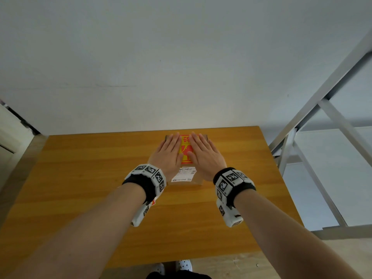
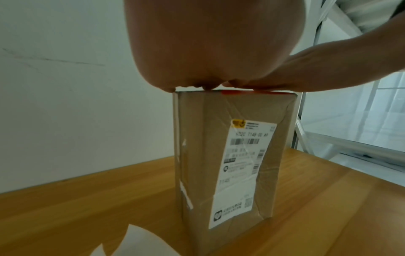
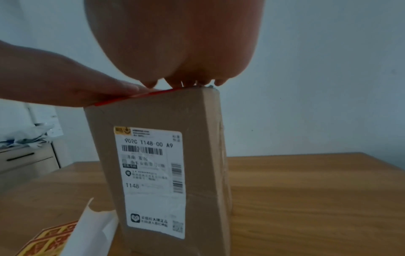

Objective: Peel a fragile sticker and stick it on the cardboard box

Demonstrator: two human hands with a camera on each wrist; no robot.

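A tall brown cardboard box (image 1: 198, 178) stands upright on the wooden table (image 1: 80, 178). A red and yellow fragile sticker (image 1: 186, 150) lies on its top face. My left hand (image 1: 170, 153) presses flat on the sticker's left side, and my right hand (image 1: 204, 155) presses flat on its right side, fingers straight. Seen from the left wrist, the sticker (image 2: 252, 93) is a thin red edge atop the box (image 2: 201, 155) under both palms. The right wrist view shows the same red edge (image 3: 140, 96) on the box (image 3: 203, 155).
A white shipping label (image 1: 183, 174) covers the box's near face. White backing paper (image 3: 92, 230) and a sheet of stickers (image 3: 48, 237) lie on the table beside the box's base. A metal frame (image 1: 322, 137) stands right of the table; a cabinet (image 3: 26, 155) stands left.
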